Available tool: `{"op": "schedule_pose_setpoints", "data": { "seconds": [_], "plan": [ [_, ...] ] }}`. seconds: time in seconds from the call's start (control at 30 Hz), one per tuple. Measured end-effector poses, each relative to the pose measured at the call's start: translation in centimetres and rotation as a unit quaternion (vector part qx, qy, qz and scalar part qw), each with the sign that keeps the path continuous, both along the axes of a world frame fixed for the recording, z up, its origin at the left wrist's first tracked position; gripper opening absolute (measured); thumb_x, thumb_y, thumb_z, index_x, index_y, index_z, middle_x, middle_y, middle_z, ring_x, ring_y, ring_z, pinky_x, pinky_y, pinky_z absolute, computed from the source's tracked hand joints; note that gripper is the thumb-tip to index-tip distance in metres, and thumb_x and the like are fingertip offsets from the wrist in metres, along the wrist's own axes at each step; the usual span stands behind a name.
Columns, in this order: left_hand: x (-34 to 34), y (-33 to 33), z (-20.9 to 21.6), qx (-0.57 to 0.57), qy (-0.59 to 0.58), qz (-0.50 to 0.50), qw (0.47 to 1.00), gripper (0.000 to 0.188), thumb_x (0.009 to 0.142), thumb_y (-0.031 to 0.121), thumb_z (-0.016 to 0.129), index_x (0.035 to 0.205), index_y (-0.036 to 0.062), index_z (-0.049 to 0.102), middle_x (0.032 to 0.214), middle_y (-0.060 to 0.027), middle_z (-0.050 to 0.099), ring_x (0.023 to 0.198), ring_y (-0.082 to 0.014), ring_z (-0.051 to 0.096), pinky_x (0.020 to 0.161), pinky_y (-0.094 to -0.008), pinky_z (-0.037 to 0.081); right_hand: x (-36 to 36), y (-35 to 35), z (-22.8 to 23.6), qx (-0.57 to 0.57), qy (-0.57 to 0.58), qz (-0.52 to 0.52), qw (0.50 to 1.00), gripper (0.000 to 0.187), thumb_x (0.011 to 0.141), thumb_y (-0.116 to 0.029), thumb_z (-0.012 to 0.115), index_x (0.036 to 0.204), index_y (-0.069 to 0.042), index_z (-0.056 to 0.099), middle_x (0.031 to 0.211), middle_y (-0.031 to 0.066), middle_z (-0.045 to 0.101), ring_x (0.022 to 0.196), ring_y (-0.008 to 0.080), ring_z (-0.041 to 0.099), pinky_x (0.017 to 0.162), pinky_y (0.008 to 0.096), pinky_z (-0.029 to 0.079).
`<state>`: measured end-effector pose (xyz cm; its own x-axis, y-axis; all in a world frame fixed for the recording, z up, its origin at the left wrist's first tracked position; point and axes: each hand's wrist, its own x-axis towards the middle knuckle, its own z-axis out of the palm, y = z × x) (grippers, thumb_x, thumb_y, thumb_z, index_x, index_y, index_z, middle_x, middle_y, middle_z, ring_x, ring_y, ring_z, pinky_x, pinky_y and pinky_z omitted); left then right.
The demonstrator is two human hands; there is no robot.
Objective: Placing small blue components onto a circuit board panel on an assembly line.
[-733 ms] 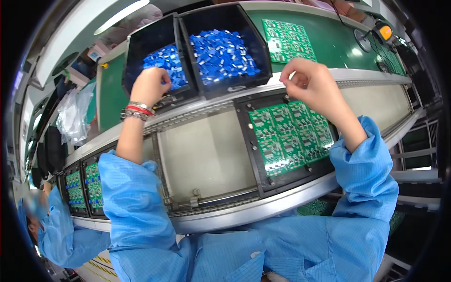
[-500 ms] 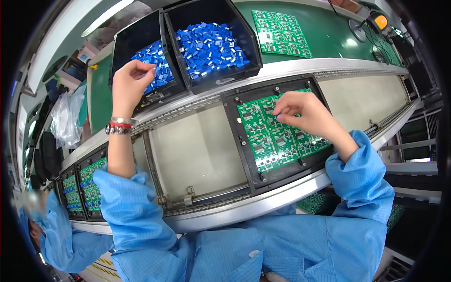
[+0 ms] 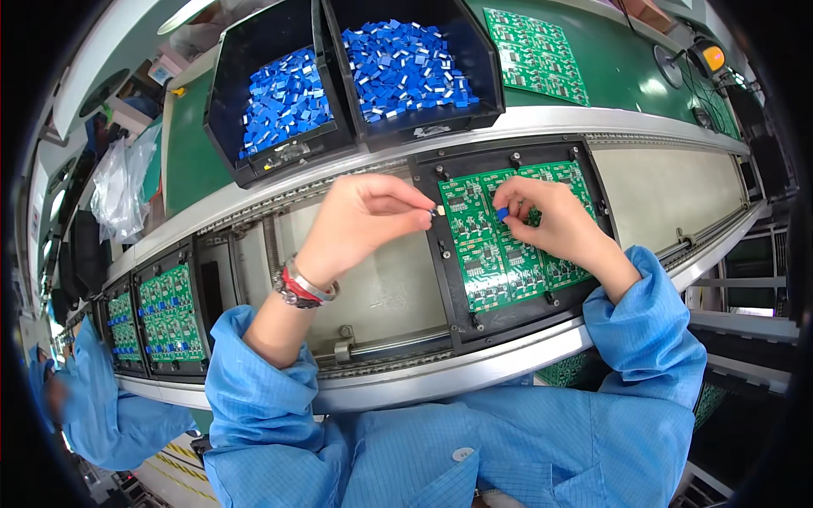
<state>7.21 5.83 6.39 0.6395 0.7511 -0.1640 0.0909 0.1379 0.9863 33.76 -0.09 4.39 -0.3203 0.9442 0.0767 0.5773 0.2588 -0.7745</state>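
My right hand (image 3: pixel 555 222) hovers over the middle of a green circuit board (image 3: pixel 483 284), fingers closed on a small blue block-shaped electronic component (image 3: pixel 503 213). By the board's left edge, my left hand (image 3: pixel 364 222) pinches a small electronic component (image 3: pixel 434 212), mostly hidden by its fingertips. The board lies in a black frame (image 3: pixel 449 317) with dark posts around its edge. Beyond my hands stand two black bins, the left bin (image 3: pixel 222 127) and the right bin (image 3: pixel 487 63), each with a heap of blue components (image 3: pixel 398 68).
The frame sits on a conveyor with metal rails (image 3: pixel 542 347). Framed boards (image 3: pixel 169 309) with blue components stand farther left, beside a person in a blue sleeve (image 3: pixel 127 406). Another green board panel (image 3: pixel 538 55) lies on the green bench behind, near an orange-topped device (image 3: pixel 713 57).
My left hand has moved right and nearer, from the left bin to the board's left edge. The right hand stays over the board, its blue component now showing more.
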Motion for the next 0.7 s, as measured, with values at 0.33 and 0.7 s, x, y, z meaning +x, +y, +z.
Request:
{"op": "schedule_pose_setpoints", "data": {
  "seconds": [0.33, 0.7],
  "plan": [
    [2.2, -1.5, -0.8, 0.281, 0.136, -0.017, 0.95, 0.022, 0.072, -0.003, 0.068, 0.093, 0.0042, 0.068, 0.085, -0.0033, 0.065, 0.081, -0.0122, 0.061, 0.074, -0.0266, 0.05, -1.7, -0.5, 0.8, 0.15, -0.126, 0.043, 0.98, 0.027, 0.073, 0.005, 0.063, 0.096, -0.006, 0.055, 0.088, 0.0086, 0.06, 0.079, 0.0263, 0.061, 0.069, 0.0353, 0.05],
    [2.2, -2.1, -1.4, 0.363, 0.202, 0.011, 0.909, 0.031, 0.067, -0.002, 0.067, 0.096, 0.0078, 0.062, 0.077, -0.0049, 0.063, 0.074, -0.0222, 0.058, 0.068, -0.0337, 0.049, -2.2, 0.2, 0.8, 0.112, -0.084, 0.085, 0.987, 0.036, 0.076, -0.001, 0.066, 0.109, -0.006, 0.055, 0.093, 0.011, 0.059, 0.084, 0.0276, 0.061, 0.074, 0.0371, 0.05]
  ]
}}
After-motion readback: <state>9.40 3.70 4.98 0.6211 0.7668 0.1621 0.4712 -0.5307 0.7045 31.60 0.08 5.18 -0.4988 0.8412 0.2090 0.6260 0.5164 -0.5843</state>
